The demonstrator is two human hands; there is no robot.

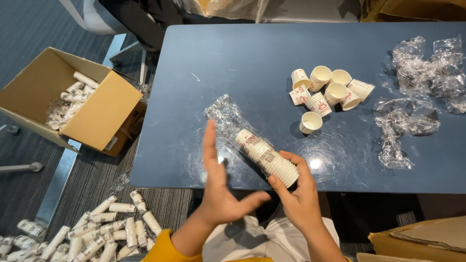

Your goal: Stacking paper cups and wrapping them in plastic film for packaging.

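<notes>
On the blue rectangular table (233,63) in front of me, my right hand (301,199) grips a nested stack of white paper cups (267,157) at the near edge, its clear plastic sleeve (225,114) trailing away to the left and behind. My left hand (218,189) is just left of it. Loose white paper cups (325,90) cluster farther back to the right, crumpled clear plastic wrappers (417,92) right of them. On the floor to my left sits an open cardboard box (97,104) with wrapped cup stacks inside, nearer me a pile of wrapped cup stacks (97,233).

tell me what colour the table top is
Dark blue table top, slightly glossy with light reflections near the hands; it shows best in the head view.
</notes>
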